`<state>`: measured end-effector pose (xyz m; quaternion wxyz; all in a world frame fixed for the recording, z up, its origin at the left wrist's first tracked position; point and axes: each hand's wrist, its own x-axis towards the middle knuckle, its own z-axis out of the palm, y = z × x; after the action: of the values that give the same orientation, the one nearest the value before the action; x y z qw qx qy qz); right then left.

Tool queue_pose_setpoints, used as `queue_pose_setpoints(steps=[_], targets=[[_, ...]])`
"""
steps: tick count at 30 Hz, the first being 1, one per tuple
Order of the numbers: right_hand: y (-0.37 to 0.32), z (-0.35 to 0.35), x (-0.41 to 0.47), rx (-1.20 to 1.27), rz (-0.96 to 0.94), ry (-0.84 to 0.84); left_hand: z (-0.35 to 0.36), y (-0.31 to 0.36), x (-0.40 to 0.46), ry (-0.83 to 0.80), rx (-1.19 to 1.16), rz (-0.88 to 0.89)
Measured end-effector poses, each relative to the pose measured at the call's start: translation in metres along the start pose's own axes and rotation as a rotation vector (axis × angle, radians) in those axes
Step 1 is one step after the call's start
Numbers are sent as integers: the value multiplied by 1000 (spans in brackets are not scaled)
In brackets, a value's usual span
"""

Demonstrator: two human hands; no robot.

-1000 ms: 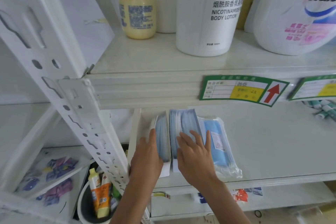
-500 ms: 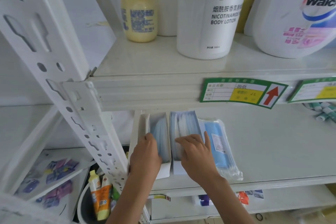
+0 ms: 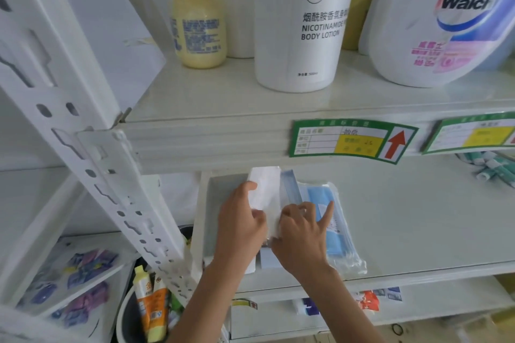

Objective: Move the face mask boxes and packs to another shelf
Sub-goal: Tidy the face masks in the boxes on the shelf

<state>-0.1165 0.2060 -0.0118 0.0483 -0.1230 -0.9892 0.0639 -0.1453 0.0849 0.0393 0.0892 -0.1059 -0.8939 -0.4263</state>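
On the middle shelf (image 3: 418, 225) an open white face mask box (image 3: 214, 220) lies at the left end. My left hand (image 3: 241, 227) grips a white stack of masks (image 3: 264, 189) lifted upright out of it. My right hand (image 3: 302, 234) pinches the same stack from the right, its index finger pointing over a clear pack of blue masks (image 3: 331, 223) lying flat beside it. A second box of blue masks (image 3: 289, 184) stands between the stack and the pack, mostly hidden by my hands.
The shelf above holds a yellow bottle (image 3: 199, 28), a white body lotion bottle (image 3: 301, 22) and a large detergent jug (image 3: 446, 19). Price tags (image 3: 351, 139) hang on its front edge. A white upright (image 3: 92, 147) rises at left. A bucket with tubes (image 3: 150, 312) sits below.
Both hands have closed on a white stack of masks and raised it from the left box. The camera view has shifted slightly downward.
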Motion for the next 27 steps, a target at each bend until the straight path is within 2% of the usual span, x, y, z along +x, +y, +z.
queue_pose_setpoints(steps=[5,9,14,20,27], targets=[[7,-2,0,77,5,34,-4,-12,13,-129,224,-63],[4,-2,-1,143,-5,87,0,-6,14,-166,271,-29],[8,-1,-3,207,-33,78,18,21,25,-301,395,25],[24,7,-5,409,-109,58,52,30,32,-275,495,107],[46,16,-5,627,-261,162,67,4,14,-294,531,154]])
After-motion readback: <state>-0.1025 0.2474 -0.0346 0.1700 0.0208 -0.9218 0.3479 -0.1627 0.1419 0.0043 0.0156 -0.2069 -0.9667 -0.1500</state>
